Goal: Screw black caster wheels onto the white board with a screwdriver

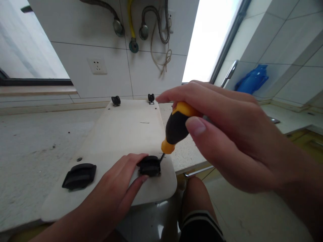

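My right hand (227, 131) grips a stubby screwdriver (177, 129) with a yellow and black handle. Its thin shaft slants down to the right edge of a black caster wheel (149, 166); the exact tip contact is hard to see. My left hand (118, 183) pinches that caster between thumb and fingers, holding it against a white board (126, 134). To the left, another black caster (79, 176) sits on the board, with a small dark round piece (79, 159) above it. Two more casters, far left (116, 101) and far right (151, 98), stand at the board's far end.
The board lies on a speckled countertop (37, 141), its near end reaching past the front edge. A tiled wall behind carries a socket (97, 66), metal hoses (118, 27) and a yellow pipe (131, 20). At right are a faucet (230, 72) and a blue bag (253, 79).
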Tool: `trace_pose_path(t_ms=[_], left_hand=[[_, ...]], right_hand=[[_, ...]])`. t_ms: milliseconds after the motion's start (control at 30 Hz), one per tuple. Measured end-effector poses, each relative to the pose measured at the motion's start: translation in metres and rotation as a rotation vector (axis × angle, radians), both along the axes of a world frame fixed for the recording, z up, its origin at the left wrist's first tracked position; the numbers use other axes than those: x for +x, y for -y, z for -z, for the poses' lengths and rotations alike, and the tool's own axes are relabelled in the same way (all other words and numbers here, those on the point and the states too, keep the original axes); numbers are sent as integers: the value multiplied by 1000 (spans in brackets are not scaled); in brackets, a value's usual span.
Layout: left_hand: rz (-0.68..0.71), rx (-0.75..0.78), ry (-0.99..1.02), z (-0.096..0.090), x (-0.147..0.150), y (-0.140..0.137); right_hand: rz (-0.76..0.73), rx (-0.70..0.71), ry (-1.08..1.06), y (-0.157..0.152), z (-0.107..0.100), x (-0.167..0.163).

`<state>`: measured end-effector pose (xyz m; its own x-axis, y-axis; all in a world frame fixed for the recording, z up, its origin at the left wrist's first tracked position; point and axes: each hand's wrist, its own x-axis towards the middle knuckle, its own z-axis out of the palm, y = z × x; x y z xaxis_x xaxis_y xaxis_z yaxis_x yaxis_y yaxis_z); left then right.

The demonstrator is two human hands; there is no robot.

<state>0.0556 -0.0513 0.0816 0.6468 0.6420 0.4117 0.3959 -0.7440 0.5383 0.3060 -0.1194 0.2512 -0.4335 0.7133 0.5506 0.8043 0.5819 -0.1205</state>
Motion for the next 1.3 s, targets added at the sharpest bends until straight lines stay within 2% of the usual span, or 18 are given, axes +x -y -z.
trace_pose_path(t_ms=[67, 167, 233, 333, 500, 600, 667, 733, 800, 833, 967, 1000, 1100, 1167, 1300], left_hand=[[9, -2, 16, 2, 0, 0], [11, -12, 33, 3, 0, 1], [22, -19, 41, 2, 1, 1], [42, -27, 35, 1, 2, 0], [45, 3, 20, 4, 0, 0], [45, 27, 16, 6, -1, 1], [51, 40, 18, 6, -1, 1], [54, 51, 23, 6, 0, 0], [58, 58, 28, 6, 0, -1], [59, 59, 29, 7, 0, -2], [57, 46, 12, 10, 0, -4], [59, 44, 9, 12, -1, -4], [70, 59, 7, 15, 0, -5], [75, 107, 19, 18, 1, -6], [71, 230, 44, 24, 4, -7]], right_hand=[[15, -16, 87, -4, -9, 0], [129, -19, 200, -11, -23, -4], [156, -92, 257, -15, -31, -6], [103, -215, 289, -19, -41, -7], [234, -188, 381, -26, -46, -9], [204, -221, 426, -24, -51, -12], [184, -325, 425, -19, -58, -13], [219, -480, 416, -14, -65, -14], [268, -558, 434, -12, -68, -14], [291, -535, 458, -14, -67, -14], [364, -303, 560, -24, -59, -15], [360, -304, 561, -25, -58, -15], [319, -466, 528, -24, -63, -19], [312, -508, 523, -23, -67, -23], [370, -305, 631, -25, -64, -25]])
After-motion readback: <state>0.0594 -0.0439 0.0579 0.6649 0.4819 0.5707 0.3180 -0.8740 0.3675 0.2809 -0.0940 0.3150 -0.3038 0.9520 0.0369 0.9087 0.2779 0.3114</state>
